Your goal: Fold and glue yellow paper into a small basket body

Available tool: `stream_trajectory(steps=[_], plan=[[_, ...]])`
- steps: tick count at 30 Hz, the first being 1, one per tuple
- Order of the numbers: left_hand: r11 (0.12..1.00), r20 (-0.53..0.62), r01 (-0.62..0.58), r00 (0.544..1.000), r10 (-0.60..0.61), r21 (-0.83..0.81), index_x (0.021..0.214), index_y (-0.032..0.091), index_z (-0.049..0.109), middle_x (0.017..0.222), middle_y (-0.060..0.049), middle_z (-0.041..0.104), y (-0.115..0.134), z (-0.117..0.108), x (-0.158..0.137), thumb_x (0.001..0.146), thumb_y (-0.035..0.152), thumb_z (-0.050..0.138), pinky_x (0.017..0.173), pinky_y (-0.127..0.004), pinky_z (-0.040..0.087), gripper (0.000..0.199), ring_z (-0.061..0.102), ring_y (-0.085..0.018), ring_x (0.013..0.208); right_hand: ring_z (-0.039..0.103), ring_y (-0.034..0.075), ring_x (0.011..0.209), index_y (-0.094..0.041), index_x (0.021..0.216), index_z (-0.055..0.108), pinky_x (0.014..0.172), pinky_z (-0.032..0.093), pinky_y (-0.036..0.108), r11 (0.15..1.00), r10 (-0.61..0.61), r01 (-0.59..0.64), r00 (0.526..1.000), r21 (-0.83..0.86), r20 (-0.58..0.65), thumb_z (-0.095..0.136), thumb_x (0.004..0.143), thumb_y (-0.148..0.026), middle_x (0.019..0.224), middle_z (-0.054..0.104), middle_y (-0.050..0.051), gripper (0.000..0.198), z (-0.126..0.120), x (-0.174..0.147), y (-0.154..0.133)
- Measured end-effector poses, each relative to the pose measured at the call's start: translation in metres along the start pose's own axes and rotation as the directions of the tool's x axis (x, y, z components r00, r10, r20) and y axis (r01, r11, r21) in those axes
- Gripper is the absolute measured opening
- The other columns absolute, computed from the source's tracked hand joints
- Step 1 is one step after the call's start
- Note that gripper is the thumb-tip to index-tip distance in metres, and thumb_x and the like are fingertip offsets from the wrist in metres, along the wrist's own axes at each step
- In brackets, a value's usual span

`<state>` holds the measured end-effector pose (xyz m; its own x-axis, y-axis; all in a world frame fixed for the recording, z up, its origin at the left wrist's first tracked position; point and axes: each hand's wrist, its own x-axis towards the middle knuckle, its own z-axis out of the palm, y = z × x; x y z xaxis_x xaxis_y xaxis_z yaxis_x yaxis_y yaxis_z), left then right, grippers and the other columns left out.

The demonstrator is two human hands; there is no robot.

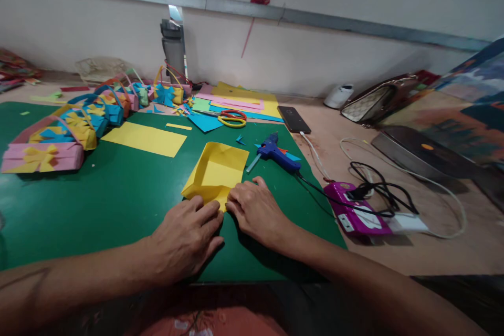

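A sheet of yellow paper (224, 163) with folded, raised edges lies on the green mat (129, 210) in front of me. My left hand (189, 233) presses its curled fingers on the near left edge of the paper. At the near right edge, my right hand (254, 210) has its fingers bent and pressed together on the paper. Both sets of fingertips almost meet, and part of the near edge is hidden under them. Just beyond my right hand rests a blue glue gun (275, 153) with a glue stick beside it.
Small paper baskets (43, 157) stand in a row at the left. A flat yellow sheet (145, 139), scissors (232, 118) and coloured paper (244, 100) lie farther back. A phone (294, 118) and a purple power strip (350, 210) with tangled cables are at the right.
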<state>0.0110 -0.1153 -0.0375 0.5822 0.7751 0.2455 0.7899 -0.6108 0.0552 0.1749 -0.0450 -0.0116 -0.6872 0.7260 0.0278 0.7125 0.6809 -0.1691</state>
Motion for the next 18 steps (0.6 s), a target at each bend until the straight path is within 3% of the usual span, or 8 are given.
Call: stream_trajectory(steps=[12, 18], plan=[[1.0, 0.002, -0.005, 1.0, 0.005, 0.0, 0.103, 0.015, 0.056, 0.102, -0.012, 0.057, 0.0003, -0.0006, -0.0002, 0.089, 0.033, 0.042, 0.068, -0.038, 0.044, 0.026, 0.049, -0.023, 0.081, 0.053, 0.018, 0.077, -0.015, 0.075, 0.061, 0.079, 0.025, 0.035, 0.999, 0.001, 0.0, 1.0, -0.043, 0.026, 0.051, 0.084, -0.02, 0.074, 0.063, 0.005, 0.014, -0.0006, 0.0007, 0.0006], [1.0, 0.052, 0.012, 0.999, -0.013, 0.015, 0.121, 0.015, 0.044, 0.107, -0.012, 0.055, 0.0007, -0.0021, 0.0007, 0.089, 0.036, 0.042, 0.066, -0.037, 0.043, 0.038, 0.048, -0.023, 0.08, 0.053, 0.019, 0.079, -0.015, 0.077, 0.06, 0.078, 0.025, 0.034, 1.0, 0.004, -0.003, 0.999, -0.026, 0.047, 0.05, 0.085, -0.02, 0.078, 0.064, 0.005, 0.013, -0.0031, 0.0011, 0.0013]])
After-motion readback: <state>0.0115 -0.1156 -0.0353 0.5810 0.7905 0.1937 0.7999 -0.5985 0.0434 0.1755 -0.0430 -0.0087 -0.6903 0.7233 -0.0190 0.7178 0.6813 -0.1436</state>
